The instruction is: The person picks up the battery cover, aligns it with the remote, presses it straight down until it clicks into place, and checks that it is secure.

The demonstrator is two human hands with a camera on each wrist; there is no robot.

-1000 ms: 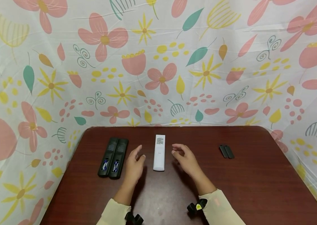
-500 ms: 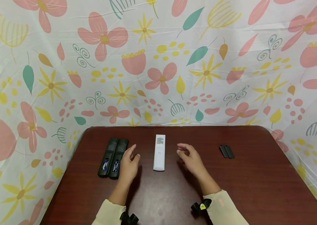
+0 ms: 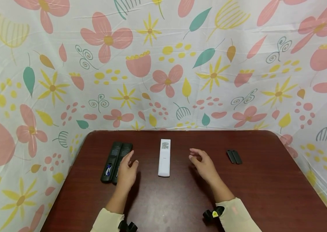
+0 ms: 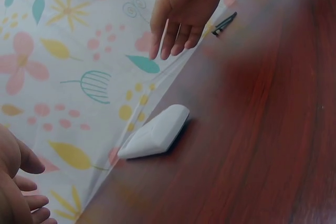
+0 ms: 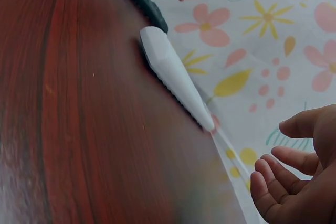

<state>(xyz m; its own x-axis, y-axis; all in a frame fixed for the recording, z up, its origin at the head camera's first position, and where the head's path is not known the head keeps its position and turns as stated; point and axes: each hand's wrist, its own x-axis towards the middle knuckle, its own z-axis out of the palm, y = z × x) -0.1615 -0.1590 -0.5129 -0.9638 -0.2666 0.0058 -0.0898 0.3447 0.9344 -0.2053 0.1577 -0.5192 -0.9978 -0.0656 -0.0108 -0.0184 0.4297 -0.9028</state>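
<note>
Wrist cameras (image 3: 128,226), black and strapped at the cream sleeves (image 3: 238,217), mark the near edge of the layout. Beyond them, the left hand (image 3: 127,175) and the right hand (image 3: 205,166) stand on opposite sides of the white remote control (image 3: 164,158). Over the past second both have moved outward, widening the space between them; the remote has kept its place. The grip of each hand is wide: fingers are relaxed and hold nothing. The change reads as a withdrawal from the white remote control, with nothing being worked on at this instant.

The white remote control lies at the middle of the table (image 3: 166,199), printed label at its far end, its battery cover apparently in place. At the person's left, two black remotes lie side by side: the outer black remote (image 3: 113,156) shows a blue battery (image 3: 108,170) in its uncovered compartment; the inner black remote (image 3: 125,149) is partly hidden by the left hand, which now overlaps more of it in the head view. Two small black covers (image 3: 234,157), probably from those compartments, lie together well to the right. Floral cloth (image 3: 167,48) hangs behind the table.
</note>
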